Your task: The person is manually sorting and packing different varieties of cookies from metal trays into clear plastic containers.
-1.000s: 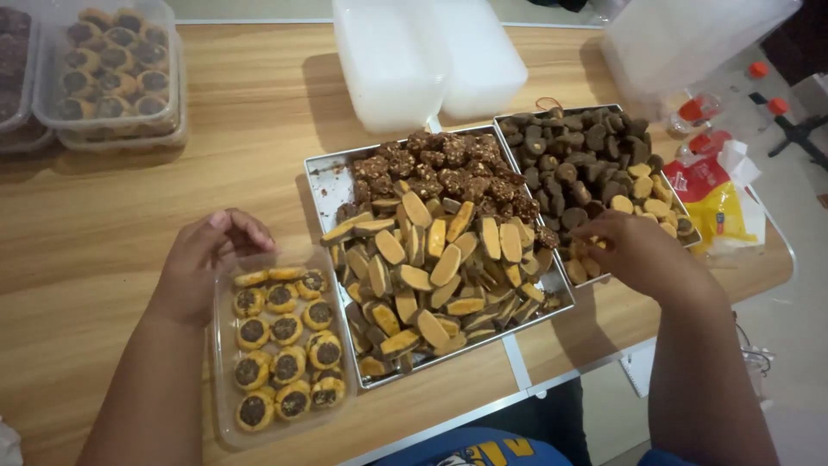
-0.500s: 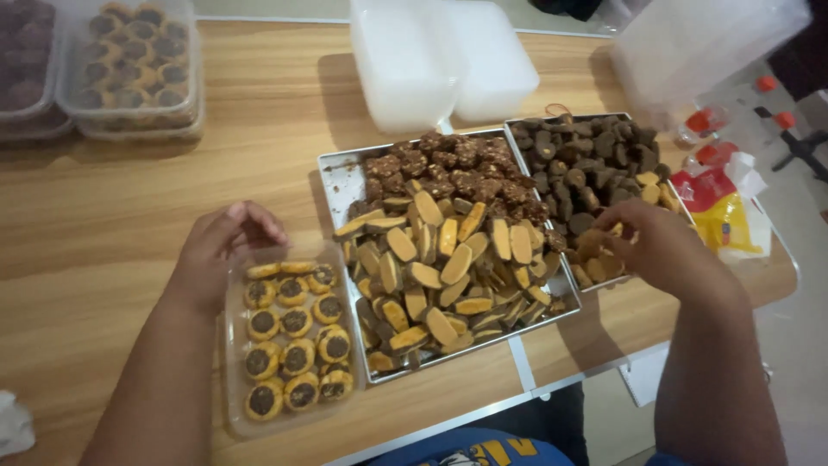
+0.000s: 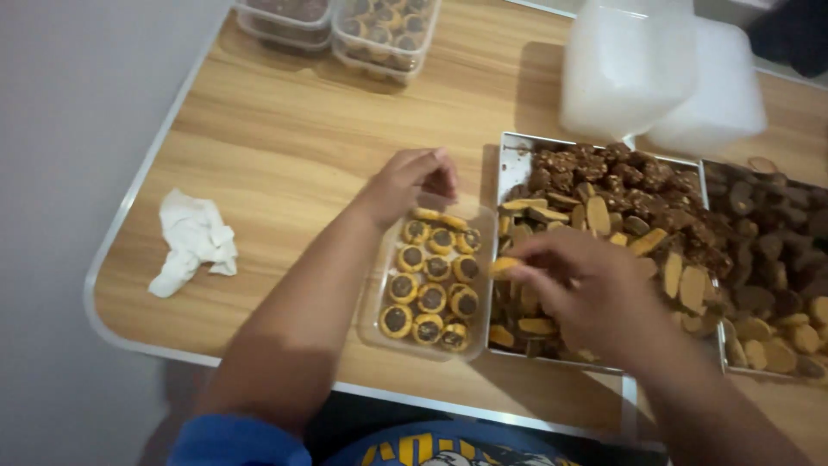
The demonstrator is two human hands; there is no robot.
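The right hand (image 3: 586, 293) pinches one round cookie (image 3: 503, 266) at its fingertips, just over the clear plastic container (image 3: 377, 324). The left hand (image 3: 405, 181) curls around that container's far rim. Beside it sits a metal tray (image 3: 509, 151) on the tabletop (image 3: 285, 129).

A clear plastic container (image 3: 377, 302) is set on the wooden counter (image 3: 285, 155), just beside a metal tray (image 3: 514, 147), and is filled in rows with round yellow cookies with dark centres (image 3: 431, 285). Its far end is gripped by the left hand (image 3: 405, 181). One small yellow cookie (image 3: 503, 266) is pinched in the fingertips of the right hand (image 3: 586, 293), above the container's right rim.
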